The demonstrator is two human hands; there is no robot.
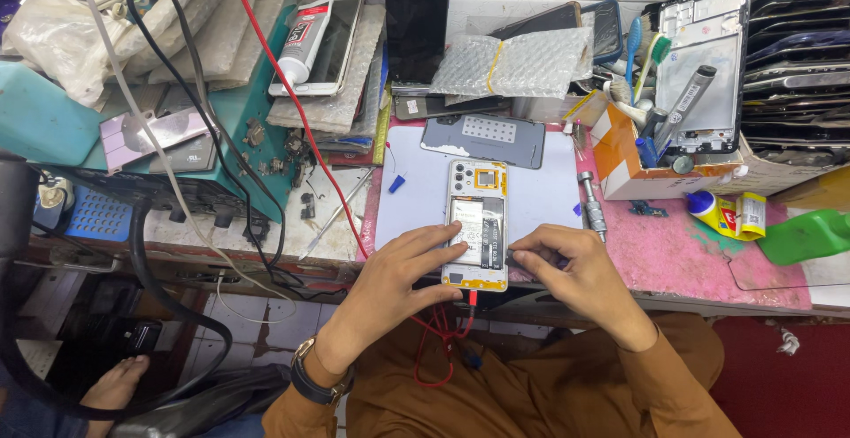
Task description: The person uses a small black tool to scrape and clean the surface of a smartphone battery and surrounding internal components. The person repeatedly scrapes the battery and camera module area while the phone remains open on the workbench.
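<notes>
An opened smartphone (478, 217) lies face down on a white mat (531, 190), its back removed and the battery and boards exposed. My left hand (398, 270) rests on the phone's lower left edge, fingers laid over the battery. My right hand (567, 265) is pinched on a thin tool whose tip touches the phone's right edge. The tool is mostly hidden by the fingers. A red cable (456, 323) runs from the phone's bottom edge down over my lap. The phone's grey back cover (482, 139) lies behind the phone.
A metal screwdriver (591, 208) lies right of the mat. A cardboard box (637, 159) holds brushes and pens. A yellow glue bottle (730, 214) and green container (806, 234) sit at right. Teal equipment (221, 137), cables and stacked phones crowd the left and back.
</notes>
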